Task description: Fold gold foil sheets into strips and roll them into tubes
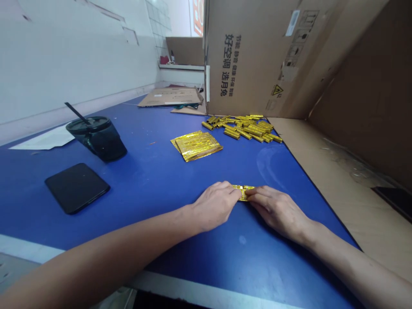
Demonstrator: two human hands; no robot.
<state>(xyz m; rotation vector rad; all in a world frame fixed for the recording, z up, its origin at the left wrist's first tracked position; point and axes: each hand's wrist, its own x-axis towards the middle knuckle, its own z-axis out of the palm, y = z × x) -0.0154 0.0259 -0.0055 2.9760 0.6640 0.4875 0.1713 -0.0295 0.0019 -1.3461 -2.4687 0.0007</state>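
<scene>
Head view, looking down on both forearms reaching in from the bottom of the frame. Left hand [214, 206] lies palm down, fingers together and angled right, pinching one end of a folded gold foil strip [243, 192]; right hand [277, 212] comes in from lower right, fingers curled over the other end. Fingertips of the two hands nearly meet at the strip, which sits low at centre, over the blue tabletop [144, 206]. Near edge of the tabletop runs just below the forearms; its right edge slants past the right hand to a cardboard sheet [337, 171]. Blue surface stretches from the hands up to a stack of flat gold foil packets [197, 146] and, just beyond and to the right, a loose pile of rolled gold foil sticks [244, 128] against an upright cardboard box [254, 56]. Upper left, a dark lidded tumbler [96, 138] with a black straw [76, 113] stands, contents not visible; a black phone [77, 188] lies flat below it.
</scene>
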